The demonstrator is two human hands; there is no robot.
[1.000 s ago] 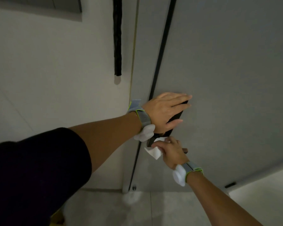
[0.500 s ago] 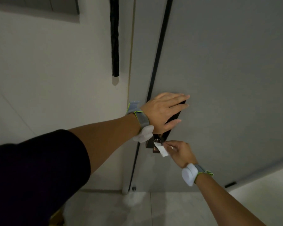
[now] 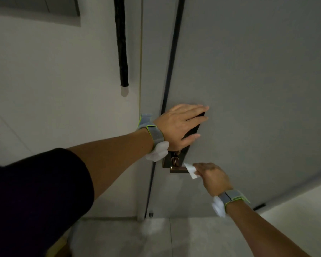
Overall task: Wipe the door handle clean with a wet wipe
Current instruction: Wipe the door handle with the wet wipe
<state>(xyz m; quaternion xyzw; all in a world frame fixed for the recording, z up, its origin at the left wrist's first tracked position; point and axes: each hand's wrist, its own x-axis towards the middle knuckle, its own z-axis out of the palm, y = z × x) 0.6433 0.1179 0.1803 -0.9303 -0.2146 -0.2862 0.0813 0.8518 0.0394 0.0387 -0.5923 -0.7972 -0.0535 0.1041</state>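
A bronze lever door handle (image 3: 177,170) sticks out from the bottom of a black lock plate (image 3: 194,129) on the grey door (image 3: 258,89). My left hand (image 3: 180,127) lies flat on the lock plate, fingers spread, and hides most of it. My right hand (image 3: 212,176) pinches a small white wet wipe (image 3: 191,170) against the right end of the handle. The handle's left part and its round stem are uncovered.
A black door edge strip (image 3: 171,58) runs vertically left of the lock. A black tube (image 3: 121,43) hangs on the pale wall (image 3: 54,89) to the left. Pale floor tiles (image 3: 174,238) lie below, and a dark sleeve fills the lower left.
My right hand has slid the wipe rightward along the handle, from its left end to its right end, which uncovers the lever. My left hand has stayed on the lock plate.
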